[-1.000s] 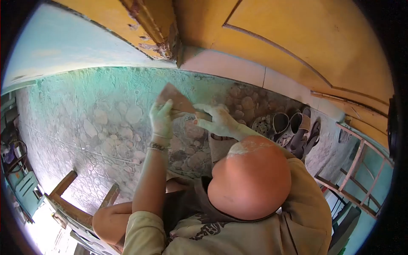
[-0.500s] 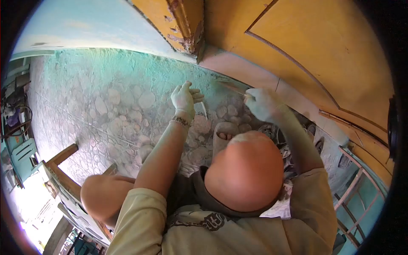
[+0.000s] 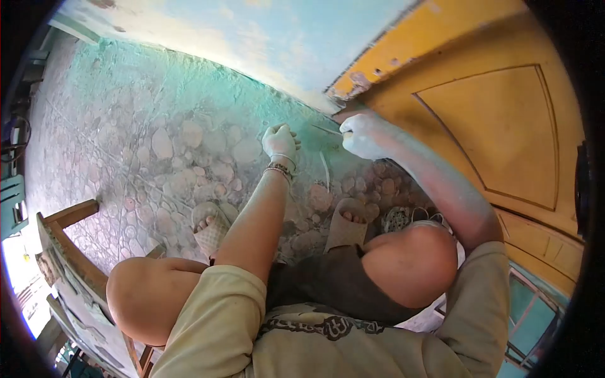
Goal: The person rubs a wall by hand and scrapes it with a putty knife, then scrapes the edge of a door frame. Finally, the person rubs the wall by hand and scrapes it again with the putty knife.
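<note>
My right hand [image 3: 367, 136], coated in pale dust, is closed on a thin stick-like tool [image 3: 326, 129]. The tool points left over the green-stained floor by the foot of the wall; its exact kind I cannot make out. My left hand [image 3: 281, 141], dusty too, is held to the left of the tool's tip, above the floor. Its fingers are curled in, and whatever they hold, if anything, is hidden. Between and below my hands lies a narrow white strip [image 3: 325, 171] on the stone-patterned floor [image 3: 183, 154].
A pale blue wall [image 3: 265, 44] meets the floor ahead, with a yellow door [image 3: 491, 120] at the right. A wooden frame [image 3: 72, 242] stands at the left. My slippered feet are below my hands, a shoe [image 3: 397, 218] beside the right one.
My view has swung to the right and shows more of my legs. The left hand's fingers have curled from stretched out. My right hand still grips the tool.
</note>
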Demonstrator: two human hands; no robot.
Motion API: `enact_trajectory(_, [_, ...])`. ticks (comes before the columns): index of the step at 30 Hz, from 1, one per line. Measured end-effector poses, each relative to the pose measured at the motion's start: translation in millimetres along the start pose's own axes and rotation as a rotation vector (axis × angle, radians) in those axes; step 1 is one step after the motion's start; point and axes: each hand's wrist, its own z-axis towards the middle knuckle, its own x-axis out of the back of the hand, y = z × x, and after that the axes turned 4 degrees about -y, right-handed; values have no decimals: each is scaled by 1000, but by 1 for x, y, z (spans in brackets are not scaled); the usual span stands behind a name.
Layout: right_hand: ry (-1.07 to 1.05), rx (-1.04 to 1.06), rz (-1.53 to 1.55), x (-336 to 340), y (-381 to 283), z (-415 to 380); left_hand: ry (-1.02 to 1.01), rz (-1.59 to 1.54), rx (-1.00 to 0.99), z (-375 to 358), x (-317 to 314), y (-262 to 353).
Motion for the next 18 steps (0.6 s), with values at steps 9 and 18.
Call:
enact_trajectory(9, [410,-90,269,45,-51,-59,-167,-323,-212,-22,-60,-7])
enact_trajectory(18, [407,-240,246,24,-103,-46,-529,-667,-59,-83,-63,41])
